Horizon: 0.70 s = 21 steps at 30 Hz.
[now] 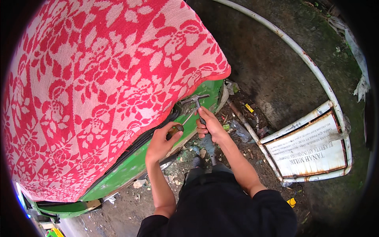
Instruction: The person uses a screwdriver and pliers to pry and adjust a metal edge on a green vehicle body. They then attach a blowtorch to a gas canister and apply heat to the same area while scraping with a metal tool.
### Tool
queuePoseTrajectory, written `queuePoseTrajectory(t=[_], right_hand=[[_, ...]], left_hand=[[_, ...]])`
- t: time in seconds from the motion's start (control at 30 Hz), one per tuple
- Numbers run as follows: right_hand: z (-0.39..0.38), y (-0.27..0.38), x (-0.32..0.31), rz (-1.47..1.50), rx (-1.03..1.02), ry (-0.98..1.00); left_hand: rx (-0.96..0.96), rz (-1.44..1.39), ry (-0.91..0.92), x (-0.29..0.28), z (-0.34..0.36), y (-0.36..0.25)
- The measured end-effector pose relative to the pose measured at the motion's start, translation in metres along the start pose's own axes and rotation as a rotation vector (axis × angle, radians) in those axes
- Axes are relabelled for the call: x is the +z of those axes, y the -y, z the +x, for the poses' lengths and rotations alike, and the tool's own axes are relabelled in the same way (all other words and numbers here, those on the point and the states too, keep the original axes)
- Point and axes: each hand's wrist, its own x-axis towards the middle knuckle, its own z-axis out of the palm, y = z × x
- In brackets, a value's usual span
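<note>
My left hand (pixel 164 141) is closed around the dark handle of a screwdriver (pixel 188 120). Its thin metal shaft slants up and right, near the fingers of my other hand. My right hand (pixel 211 125) grips the handle of a hammer (pixel 196 98), its narrow metal head raised close to the green car body (pixel 213 89). Whether the hammer head touches the bodywork I cannot tell. Over most of the car lies a red and pink floral blanket (pixel 106 71), its edge just beyond both hands.
A rusty white metal sign frame (pixel 312 152) with a curved pipe (pixel 292 39) lies on the right. Stones, plastic scraps and a yellow wrapper (pixel 249 108) litter the dirt beside the car. A rusty rod (pixel 239 114) reaches toward the sign. My feet stand close below my hands.
</note>
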Motion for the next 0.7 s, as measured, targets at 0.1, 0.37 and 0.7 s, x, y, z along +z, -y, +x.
queuePoseTrajectory(t=[0.1, 0.37, 0.7], right_hand=[[0.004, 0.007, -0.012, 0.062, 0.007, -0.023], [0.000, 0.022, -0.018, 0.031, -0.045, 0.000], [0.009, 0.008, -0.014, 0.074, 0.014, -0.033]], left_hand=[[-0.035, -0.145, -0.071, -0.011, 0.034, -0.014], [0.234, -0.185, -0.360, -0.006, 0.095, -0.020], [0.126, -0.311, -0.234, -0.017, 0.086, -0.028]])
